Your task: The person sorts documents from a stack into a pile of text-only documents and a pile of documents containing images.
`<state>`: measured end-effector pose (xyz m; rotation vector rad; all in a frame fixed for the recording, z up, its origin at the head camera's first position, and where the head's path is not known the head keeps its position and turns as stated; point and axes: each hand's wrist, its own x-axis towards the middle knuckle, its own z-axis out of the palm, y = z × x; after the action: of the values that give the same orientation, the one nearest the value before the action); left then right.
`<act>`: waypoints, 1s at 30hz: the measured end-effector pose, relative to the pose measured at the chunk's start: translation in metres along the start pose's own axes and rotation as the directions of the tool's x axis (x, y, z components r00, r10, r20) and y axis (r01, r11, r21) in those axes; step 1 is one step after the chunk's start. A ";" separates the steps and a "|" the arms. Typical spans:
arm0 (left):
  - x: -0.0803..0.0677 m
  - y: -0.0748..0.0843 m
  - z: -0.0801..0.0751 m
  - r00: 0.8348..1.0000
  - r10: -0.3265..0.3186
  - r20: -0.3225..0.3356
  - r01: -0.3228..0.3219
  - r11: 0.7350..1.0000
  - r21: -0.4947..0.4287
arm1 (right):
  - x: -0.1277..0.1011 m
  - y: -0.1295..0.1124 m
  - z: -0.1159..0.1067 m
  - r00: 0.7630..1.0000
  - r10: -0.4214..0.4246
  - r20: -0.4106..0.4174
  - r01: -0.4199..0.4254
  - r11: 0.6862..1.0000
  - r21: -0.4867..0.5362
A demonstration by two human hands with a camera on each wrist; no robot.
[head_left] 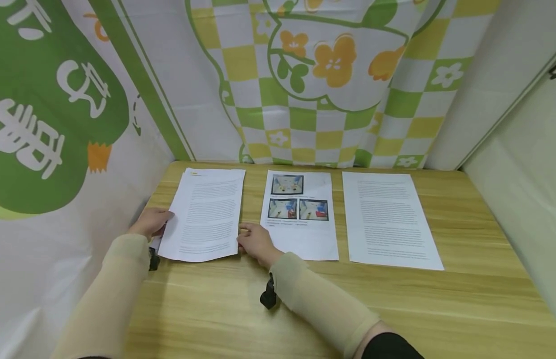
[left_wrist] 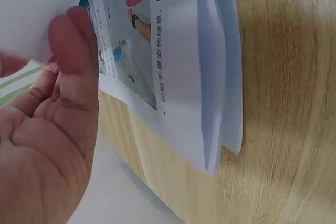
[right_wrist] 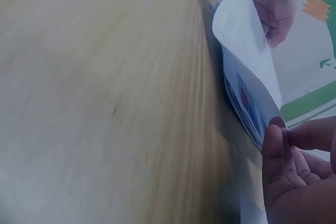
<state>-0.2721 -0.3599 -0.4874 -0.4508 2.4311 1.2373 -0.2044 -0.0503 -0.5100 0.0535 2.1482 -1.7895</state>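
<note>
A light wooden table [head_left: 439, 309] stands against a cloth backdrop printed with green and yellow checks and orange flowers [head_left: 331, 75]. Three lots of white paper lie side by side on its far half.

The left one is a thin stack of white printed sheets [head_left: 206, 214], covered with small text on top. It lies at the left edge of the table, and both hands are on it. The left hand [head_left: 151, 222] grips its left edge near the near corner, with the thumb [left_wrist: 79, 51] pressed on the top sheet and the fingers underneath. The left wrist view shows several sheets fanned apart at their edges, and a colour picture with a line of text on a lower sheet [left_wrist: 142, 40]. The right hand [head_left: 256, 243] pinches the stack's right edge close to the near right corner. In the right wrist view the thumb [right_wrist: 273, 145] sits against the edge while a finger reaches over it, and the top sheet curves upward off the table.

Just right of the stack, touching or nearly touching the right hand, lies a single white sheet with three colour photographs [head_left: 299, 214] in its upper half. Further right, with a strip of bare wood between, lies a white sheet of plain text [head_left: 390, 219].

Both forearms wear beige sleeves [head_left: 322, 299], and a small black device [head_left: 269, 296] is strapped at each wrist.
</note>
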 end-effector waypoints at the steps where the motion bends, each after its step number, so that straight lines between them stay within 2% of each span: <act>1: 0.000 0.001 0.000 1.000 0.001 0.008 -0.001 1.000 -0.016 | -0.002 -0.001 -0.003 1.000 -0.010 0.004 0.010 1.000 -0.027; 8: -0.001 0.003 0.003 0.995 0.053 0.087 -0.041 0.990 -0.136 | -0.010 0.000 -0.026 0.992 -0.099 0.080 0.114 0.971 -0.208; 12: 0.002 0.003 0.008 0.997 0.045 0.063 -0.034 0.987 -0.157 | -0.013 0.001 -0.035 0.988 -0.118 0.096 0.139 0.957 -0.254; 21: 0.008 0.003 0.017 0.999 0.052 -0.016 -0.054 0.989 -0.141 | -0.017 0.006 -0.047 0.991 -0.112 0.071 0.128 0.943 -0.307; 25: 0.007 0.003 0.018 0.997 0.073 -0.023 -0.076 0.985 -0.158 | -0.017 0.008 -0.050 0.988 -0.143 0.061 0.155 0.930 -0.332; 30: 0.002 0.007 0.018 0.993 0.114 -0.039 -0.119 0.978 -0.173 | -0.017 0.009 -0.055 0.988 -0.147 0.047 0.154 0.933 -0.325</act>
<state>-0.2740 -0.3417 -0.4934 -0.3815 2.4133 1.5117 -0.1989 0.0073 -0.5056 -0.2168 2.4620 -1.4721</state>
